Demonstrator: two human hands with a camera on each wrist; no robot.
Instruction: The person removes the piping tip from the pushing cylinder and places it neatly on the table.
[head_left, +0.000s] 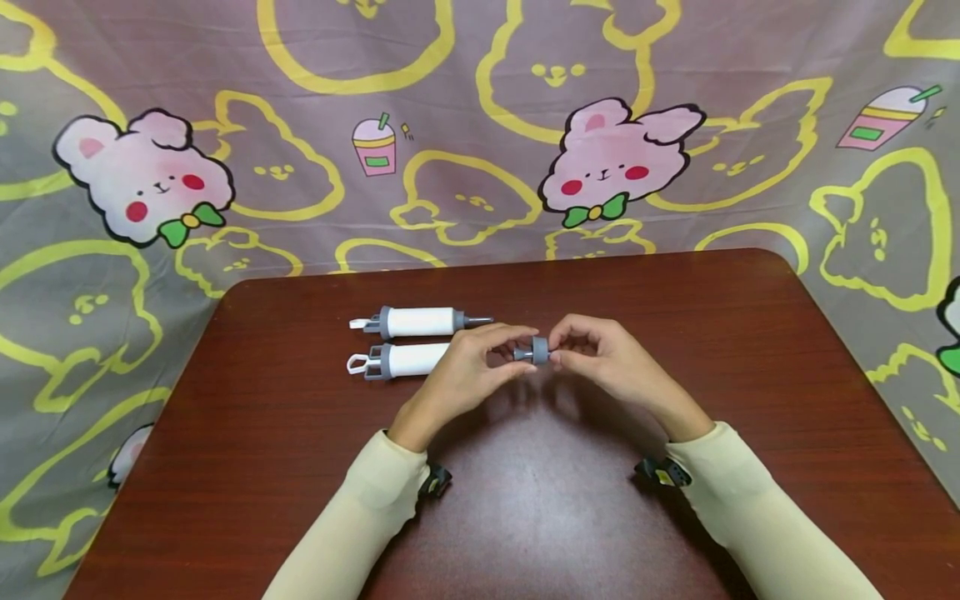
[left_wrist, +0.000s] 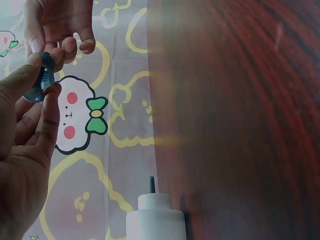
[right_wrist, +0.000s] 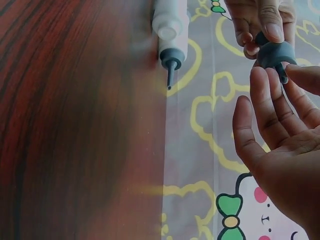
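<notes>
Both hands meet over the table at a small grey nozzle cap (head_left: 540,351), which has a smaller flared piece (head_left: 522,356) at its left side. My left hand (head_left: 468,367) pinches the flared piece between thumb and fingers. My right hand (head_left: 603,354) pinches the cap's narrow tip (right_wrist: 281,74), its other fingers spread in the right wrist view. Behind my left hand lies a white syringe-like tube (head_left: 416,360), its front end hidden in the head view. The left wrist view shows a white tube's bare neck (left_wrist: 154,201) with a thin dark rod sticking out.
A second white syringe-like tube (head_left: 422,322) lies parallel behind the first, with a grey collar and a dark nozzle (head_left: 478,320) pointing right. Both have white loop handles at the left. The brown table (head_left: 300,467) meets a patterned cloth (head_left: 480,108) at the back.
</notes>
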